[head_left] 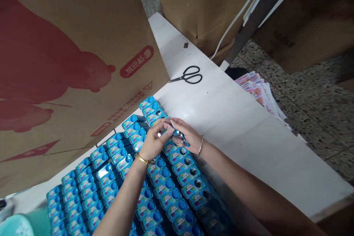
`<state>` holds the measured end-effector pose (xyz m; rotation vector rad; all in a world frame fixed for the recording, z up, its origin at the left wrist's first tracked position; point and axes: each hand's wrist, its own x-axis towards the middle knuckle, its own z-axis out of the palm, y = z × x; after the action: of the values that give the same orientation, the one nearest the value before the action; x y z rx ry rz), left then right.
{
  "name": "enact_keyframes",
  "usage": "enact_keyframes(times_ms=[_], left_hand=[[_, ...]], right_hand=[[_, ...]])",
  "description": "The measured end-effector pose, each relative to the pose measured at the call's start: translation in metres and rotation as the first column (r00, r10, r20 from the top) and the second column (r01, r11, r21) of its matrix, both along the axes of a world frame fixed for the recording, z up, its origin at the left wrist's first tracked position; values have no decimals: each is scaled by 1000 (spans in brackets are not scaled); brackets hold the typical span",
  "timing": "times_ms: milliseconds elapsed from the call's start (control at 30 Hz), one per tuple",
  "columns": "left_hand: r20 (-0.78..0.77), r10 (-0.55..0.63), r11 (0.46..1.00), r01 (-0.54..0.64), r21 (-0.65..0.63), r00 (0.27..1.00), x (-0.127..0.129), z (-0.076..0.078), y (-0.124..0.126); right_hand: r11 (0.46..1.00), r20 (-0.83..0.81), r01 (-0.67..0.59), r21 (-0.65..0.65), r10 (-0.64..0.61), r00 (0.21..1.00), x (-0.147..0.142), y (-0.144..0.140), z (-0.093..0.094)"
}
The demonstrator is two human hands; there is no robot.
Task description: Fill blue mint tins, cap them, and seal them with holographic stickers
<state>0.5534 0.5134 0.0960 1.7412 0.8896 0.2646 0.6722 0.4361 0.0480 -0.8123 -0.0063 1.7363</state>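
Note:
My two hands meet over the rows of small blue boxes. My right hand (191, 135) is closed around one small blue box (184, 140), which is mostly hidden by the fingers. The fingers of my left hand (153, 141) are pinched together at the near end of that box; what lies between their tips is too small to make out. Below both hands stand many blue printed boxes (163, 177) in slanting rows. Most have a round blue spot on top. In the right-hand row, several boxes (190, 174) show a dark round opening instead.
A large cardboard carton (83, 18) with red print stands on the left. Black-handled scissors (190, 75) lie on the white table (235, 129) beyond my hands. Printed sheets (262, 96) are stacked past the right edge. A teal tub (16, 225) sits at lower left.

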Motion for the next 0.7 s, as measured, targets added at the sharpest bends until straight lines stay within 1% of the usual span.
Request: enact_keyframes(times_ms=[67, 133, 167, 200, 233, 300, 367, 433, 533, 600, 700], left_hand=[[3, 133, 990, -133, 35, 991, -2, -6, 3], [-11, 276, 959, -275, 63, 961, -4, -17, 12], [-27, 330, 942, -327, 79, 944, -6, -23, 19], [-46, 363, 928, -357, 104, 931, -6, -29, 28], [-71, 375, 921, -362, 144, 924, -7, -34, 36], [-140, 361, 916, -322, 239, 922, -5, -42, 52], [-226, 333, 915, -255, 313, 915, -2, -45, 64], [-305, 318, 910, -200, 363, 897, 3, -45, 70], [-413, 295, 902, -108, 418, 862, 10, -44, 73], [-508, 281, 900, -40, 434, 814, 14, -43, 72], [-651, 321, 890, 17, 456, 688, 19, -39, 72]], right_hand=[[999, 40, 30, -20, -29, 999, -2, 1, -3], [998, 56, 48, -32, -46, 997, -3, 1, -5], [998, 50, 55, -38, -53, 997, -3, 1, -5], [997, 36, 60, -44, -59, 998, -3, 1, -5], [997, 16, 64, -49, -63, 998, -2, 1, -5], [996, -15, 67, -55, -67, 998, 0, 0, -5], [996, -7, 72, -58, -72, 997, 1, -1, -7], [995, 31, 77, -59, -76, 997, 2, -1, -8], [995, 73, 78, -62, -74, 995, 3, -2, -11], [995, 90, 80, -58, -75, 993, 3, -2, -12], [997, 117, 68, -43, -62, 991, 5, -3, -12]])
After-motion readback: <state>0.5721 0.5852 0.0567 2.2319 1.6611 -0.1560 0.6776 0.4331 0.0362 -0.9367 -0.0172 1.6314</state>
